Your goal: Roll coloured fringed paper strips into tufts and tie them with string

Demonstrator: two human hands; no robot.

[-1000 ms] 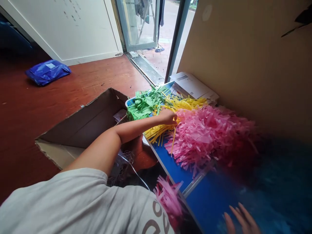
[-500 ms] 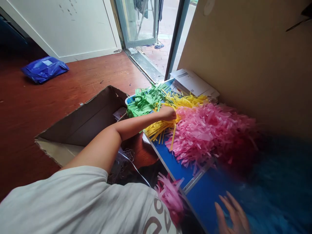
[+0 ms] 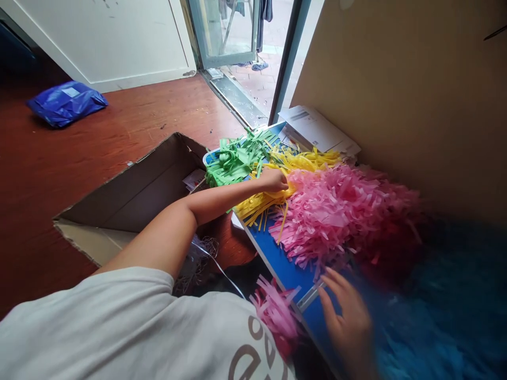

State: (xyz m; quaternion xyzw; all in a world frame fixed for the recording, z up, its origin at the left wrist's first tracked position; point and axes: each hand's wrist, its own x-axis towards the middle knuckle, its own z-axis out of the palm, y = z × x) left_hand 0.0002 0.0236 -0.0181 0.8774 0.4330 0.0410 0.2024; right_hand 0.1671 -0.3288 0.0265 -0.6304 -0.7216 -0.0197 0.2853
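My left hand (image 3: 274,180) is closed, resting on the yellow paper fringe (image 3: 263,205) where it meets a heap of pink paper fringe (image 3: 330,203). Whatever is between its fingers is hidden. Green fringe strips (image 3: 233,163) lie just beyond, at the table's far end. Over the near part of the blue folding table (image 3: 273,256), my right hand (image 3: 346,316) reaches with thumb and fingers apart, holding nothing. Its fingertips are close to the lower edge of the pink heap. Darker red fringe and blue fringe (image 3: 443,316) fade into blur on the right.
An open cardboard box (image 3: 134,192) stands on the floor left of the table. Pink strips (image 3: 275,311) hang at the table's near edge. White papers (image 3: 317,129) lie at the back by the wall. A blue plastic parcel (image 3: 67,103) is on the floor near an open glass door (image 3: 227,37).
My right hand has come forward and left across the table, toward the pink heap. My left hand stays closed in the same place on the fringe. The view has shifted slightly.
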